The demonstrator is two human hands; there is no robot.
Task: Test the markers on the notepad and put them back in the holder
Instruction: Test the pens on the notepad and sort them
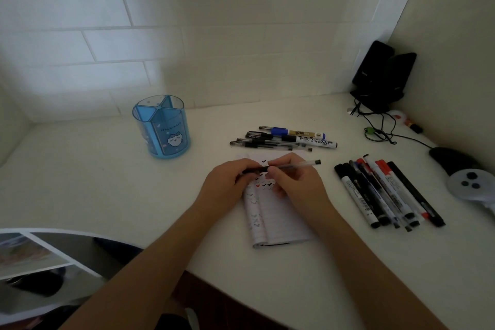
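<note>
Head view: pen [297,164] held level between both hands, just above the notepad [281,222]. Dark end wrapped in curled fingers [245,166] of the left hand [227,182]. Clear barrel pinched by fingers [281,162] of the right hand [294,185], black tail poking out rightward. Notepad open on the surface [107,182], lined, scattered with black and red ticks. Blue holder [162,126] upright, well apart on the left. Pens [281,139] heaped behind, markers [388,193] in a row on the right.

The holder [161,126] stands left of the notepad [281,220]; pens [278,140] lie behind it, markers [388,193] to its right.
</note>
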